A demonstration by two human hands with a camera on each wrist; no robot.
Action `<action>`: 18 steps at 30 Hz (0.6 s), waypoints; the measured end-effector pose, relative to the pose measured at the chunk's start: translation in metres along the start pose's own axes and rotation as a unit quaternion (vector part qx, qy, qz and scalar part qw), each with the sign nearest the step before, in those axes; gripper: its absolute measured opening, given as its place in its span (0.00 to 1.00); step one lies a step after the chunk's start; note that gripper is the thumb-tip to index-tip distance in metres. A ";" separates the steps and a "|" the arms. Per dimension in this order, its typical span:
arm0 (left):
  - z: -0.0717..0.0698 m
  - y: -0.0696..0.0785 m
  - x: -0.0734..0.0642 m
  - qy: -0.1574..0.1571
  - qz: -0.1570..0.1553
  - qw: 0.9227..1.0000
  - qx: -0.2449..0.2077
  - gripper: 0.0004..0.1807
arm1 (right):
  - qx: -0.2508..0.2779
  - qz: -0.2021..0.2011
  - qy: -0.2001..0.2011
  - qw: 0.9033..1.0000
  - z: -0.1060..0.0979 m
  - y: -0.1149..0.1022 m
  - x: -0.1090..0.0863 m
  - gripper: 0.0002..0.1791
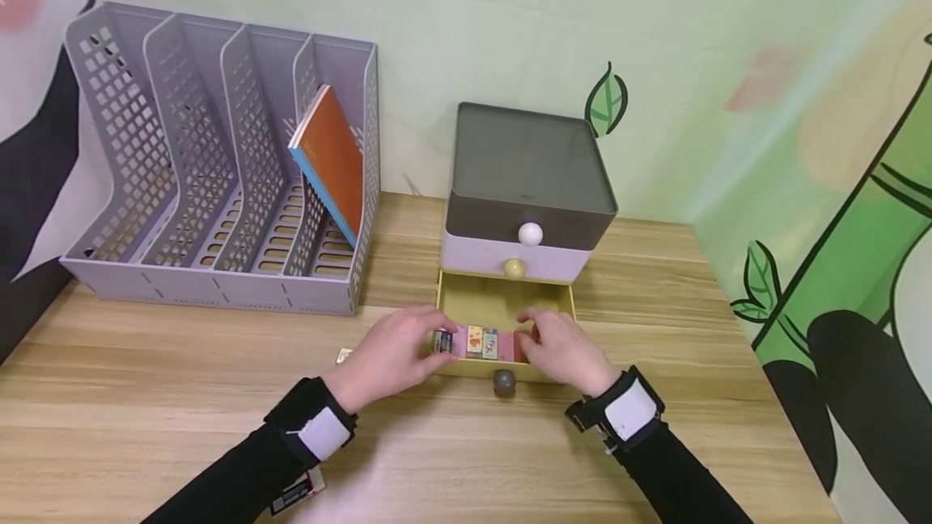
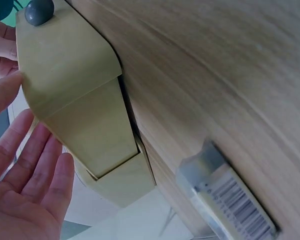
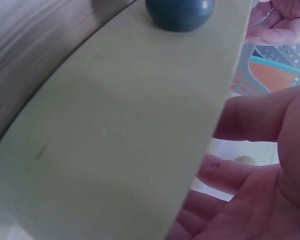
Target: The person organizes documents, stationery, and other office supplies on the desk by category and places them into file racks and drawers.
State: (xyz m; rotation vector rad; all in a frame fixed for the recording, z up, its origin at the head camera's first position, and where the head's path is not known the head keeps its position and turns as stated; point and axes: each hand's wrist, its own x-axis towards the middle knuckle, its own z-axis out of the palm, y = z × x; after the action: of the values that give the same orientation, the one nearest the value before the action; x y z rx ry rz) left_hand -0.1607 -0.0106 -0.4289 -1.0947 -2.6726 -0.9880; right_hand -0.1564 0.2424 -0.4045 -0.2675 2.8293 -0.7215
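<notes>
Several small printed blocks, like wrapped erasers, lie in a row along the front of a pulled-out yellow drawer (image 1: 502, 297). My left hand (image 1: 389, 350) reaches over the drawer's left side, its thumb and index finger around a dark-labelled block (image 1: 443, 341) at the row's left end. From the right, my right hand (image 1: 568, 346) reaches in beside a red block (image 1: 520, 345). In the left wrist view the left fingers (image 2: 35, 167) look fairly straight, with fingertip contact partly hidden. The drawer front (image 3: 120, 120) hides the right fingertips in the right wrist view.
A dark grey-topped drawer unit (image 1: 531, 160) stands against the wall. At left is a grey file rack (image 1: 240, 285) holding an orange-covered book (image 1: 331, 168). A barcoded packet (image 1: 297, 493) lies near the left forearm. A small pale item (image 1: 344, 355) lies by the left hand.
</notes>
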 end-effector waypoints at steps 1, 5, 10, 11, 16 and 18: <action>-0.001 0.000 0.000 -0.001 0.003 1.000 -0.001 0.18 | 0.000 -0.003 0.006 1.000 0.000 -0.001 -0.001 0.20; -0.006 0.000 -0.004 -0.003 0.010 1.000 0.002 0.18 | 0.002 -0.041 0.040 0.998 0.001 -0.009 -0.004 0.18; -0.016 -0.005 -0.012 0.016 0.005 1.000 0.011 0.18 | 0.021 -0.122 0.115 0.986 0.010 -0.023 -0.010 0.13; -0.019 -0.007 -0.013 0.019 0.002 1.000 0.014 0.18 | 0.026 -0.138 0.132 0.981 0.012 -0.026 -0.011 0.12; -0.032 -0.022 -0.025 0.020 -0.021 0.999 0.046 0.20 | 0.049 -0.204 0.179 0.961 0.023 -0.041 -0.017 0.11; -0.037 -0.028 -0.030 0.013 -0.031 0.998 0.059 0.20 | 0.060 -0.221 0.180 0.957 0.028 -0.048 -0.019 0.12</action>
State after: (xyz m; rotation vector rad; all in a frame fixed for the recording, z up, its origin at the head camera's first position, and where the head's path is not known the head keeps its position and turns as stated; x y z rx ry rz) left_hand -0.1622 -0.0659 -0.4240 -0.9747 -2.7204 -0.8352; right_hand -0.1259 0.1932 -0.4020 -0.8480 3.0769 -1.1276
